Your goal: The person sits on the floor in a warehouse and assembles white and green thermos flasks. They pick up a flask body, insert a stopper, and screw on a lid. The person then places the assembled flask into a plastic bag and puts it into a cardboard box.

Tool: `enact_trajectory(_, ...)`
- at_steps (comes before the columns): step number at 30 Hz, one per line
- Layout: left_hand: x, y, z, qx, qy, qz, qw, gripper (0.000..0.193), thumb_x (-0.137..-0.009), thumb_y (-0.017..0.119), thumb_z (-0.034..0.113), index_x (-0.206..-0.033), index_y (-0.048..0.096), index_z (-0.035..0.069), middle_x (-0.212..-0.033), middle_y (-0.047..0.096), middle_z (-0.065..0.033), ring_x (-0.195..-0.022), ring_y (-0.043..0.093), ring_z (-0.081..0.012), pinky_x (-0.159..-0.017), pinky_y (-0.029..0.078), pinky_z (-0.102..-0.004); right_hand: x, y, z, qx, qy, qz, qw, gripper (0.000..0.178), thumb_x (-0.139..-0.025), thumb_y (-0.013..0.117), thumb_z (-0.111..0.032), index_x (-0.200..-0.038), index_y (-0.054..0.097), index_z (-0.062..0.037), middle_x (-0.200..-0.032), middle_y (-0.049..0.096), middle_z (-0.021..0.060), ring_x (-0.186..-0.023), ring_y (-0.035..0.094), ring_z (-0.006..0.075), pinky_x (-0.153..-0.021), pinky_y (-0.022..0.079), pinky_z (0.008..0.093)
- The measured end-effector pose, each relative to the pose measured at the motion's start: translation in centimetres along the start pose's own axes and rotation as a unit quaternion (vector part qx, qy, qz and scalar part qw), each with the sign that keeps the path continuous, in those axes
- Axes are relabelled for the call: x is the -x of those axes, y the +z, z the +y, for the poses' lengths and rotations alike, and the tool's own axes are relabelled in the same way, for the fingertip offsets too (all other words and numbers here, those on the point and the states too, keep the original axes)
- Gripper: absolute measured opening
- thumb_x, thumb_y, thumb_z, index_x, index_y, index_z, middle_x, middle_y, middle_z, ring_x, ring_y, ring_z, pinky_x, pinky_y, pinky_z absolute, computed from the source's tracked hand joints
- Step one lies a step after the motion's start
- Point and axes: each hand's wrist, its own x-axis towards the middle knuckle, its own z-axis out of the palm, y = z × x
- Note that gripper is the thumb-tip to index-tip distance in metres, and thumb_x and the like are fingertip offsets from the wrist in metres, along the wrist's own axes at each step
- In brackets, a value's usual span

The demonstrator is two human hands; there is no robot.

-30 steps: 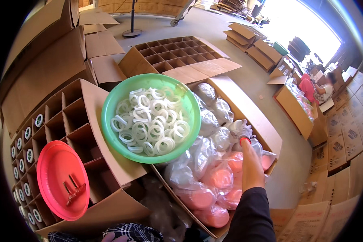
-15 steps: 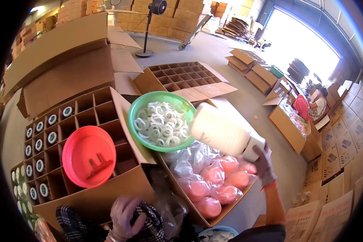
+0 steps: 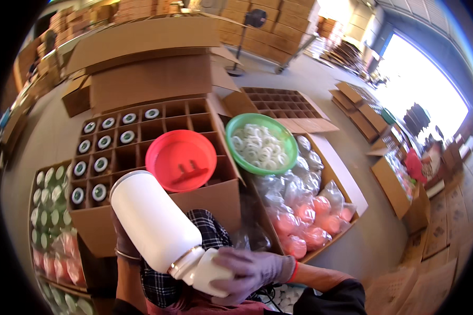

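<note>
A large white vacuum flask (image 3: 155,220) lies slantwise above my lap, its base toward the upper left. A shiny copper-coloured ring circles its neck. My left hand (image 3: 125,241), gloved, is against the flask's left side; its fingers are hidden behind the body. My right hand (image 3: 252,270), also gloved, wraps round the white cup lid (image 3: 213,273) at the neck end. Beyond the flask, a red basin (image 3: 181,147) holding a dark red tool (image 3: 189,173) rests on a divided carton (image 3: 157,113). Several flasks with round green-and-white ends stand in the carton's cells.
A green basin (image 3: 236,157) of white rings sits on a carton (image 3: 347,173) of bagged pink-orange parts. At the left stands another carton with green-and-white round ends (image 3: 50,199). White pieces (image 3: 286,296) lie below my right wrist. A person (image 3: 431,157) sits far right.
My right hand has brought the flask from over the bagged parts down and left to my lap. My left hand has risen to the flask. The view has turned left.
</note>
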Motion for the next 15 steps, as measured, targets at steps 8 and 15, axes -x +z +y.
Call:
enact_trajectory(8, 3.9, -0.6, 1.3, -0.135, 0.089, -0.230, 0.960, 0.059, -0.099, 0.034, 0.039, -0.070, 0.063, -0.003, -0.096, 0.065, -0.0242, -0.099, 0.063, -0.0376, -0.094, 0.048, -0.0466, 0.6, 9.6, 15.1, -0.039, 0.472, 0.008, 0.881, 0.100, -0.070, 0.086, -0.034, -0.150, 0.032, -0.0081, -0.138, 0.043, 0.0296, -0.124, 0.048, 0.0472, -0.103, 0.046, 0.0501)
enact_trajectory(15, 6.9, -1.9, 2.0, -0.208, -0.060, -0.195, 0.957, 0.045, -0.097, 0.036, 0.022, -0.081, 0.067, -0.006, -0.107, 0.067, -0.0238, -0.120, 0.057, -0.0404, -0.107, 0.042, -0.0451, -5.4, 13.3, 16.6, -0.022, 0.382, 0.020, 0.924, 0.053, -0.077, 0.077, -0.016, -0.125, 0.056, -0.0069, -0.128, 0.053, 0.0221, -0.116, 0.053, 0.0404, -0.095, 0.047, 0.0479)
